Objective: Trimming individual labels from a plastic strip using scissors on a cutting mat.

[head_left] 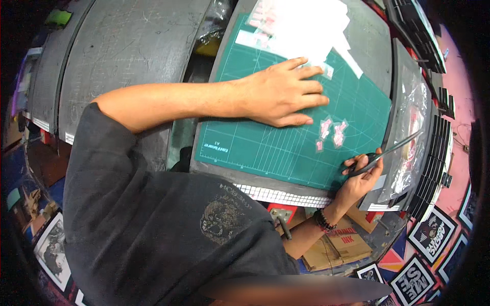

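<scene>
My left hand (283,93) lies palm down on a green cutting mat (237,141), fingers slightly spread. Its upper fingertips are beside a small clear-edged piece (328,71) at the lower edge of bright white sheets (302,26). My right hand (361,179) holds scissors by their black handles (365,165), at the mat's lower right edge. The scissors' blades (402,143) point up and right, over a clear plastic bag. Between the hands, several small pink-and-white cut pieces with clear borders (338,134) lie on the mat.
The clear plastic bag (405,164) with a roll-like thing inside lies right of the mat. Grey boards (130,57) stand to the left, past a gap. A cardboard box (340,244) sits below the table edge. Framed prints (432,235) are at the lower right.
</scene>
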